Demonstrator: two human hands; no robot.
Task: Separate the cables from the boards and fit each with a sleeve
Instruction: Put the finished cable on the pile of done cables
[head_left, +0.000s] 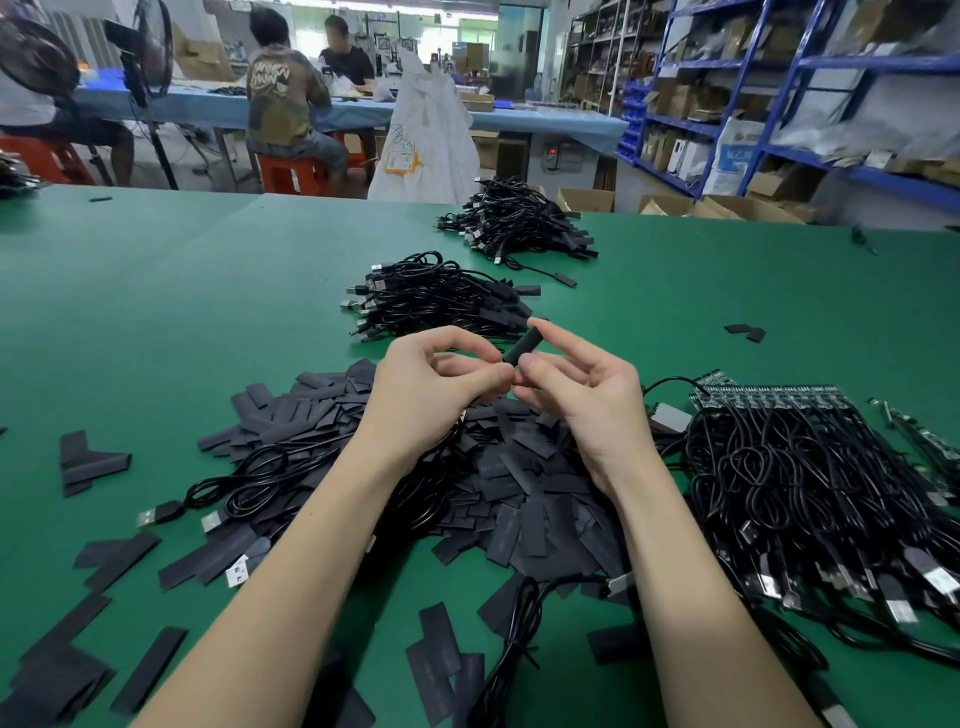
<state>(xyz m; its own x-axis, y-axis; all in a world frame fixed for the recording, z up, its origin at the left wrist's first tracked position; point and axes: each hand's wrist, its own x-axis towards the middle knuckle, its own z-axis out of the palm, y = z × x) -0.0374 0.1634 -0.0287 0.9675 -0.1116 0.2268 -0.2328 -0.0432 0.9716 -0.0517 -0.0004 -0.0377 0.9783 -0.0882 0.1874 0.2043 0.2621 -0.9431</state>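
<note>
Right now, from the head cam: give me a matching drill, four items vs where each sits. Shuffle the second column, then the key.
Things:
1. black sleeve
2. loose flat sleeves
3. cables still on boards
4. nearer finished bundle

Places:
A. on the green table just beyond the hands
B. heaped under the wrists
C. pinched between the left hand and right hand
D. to the right of the right forearm

Pairs: 1-C, 2-B, 3-D, 4-A
</note>
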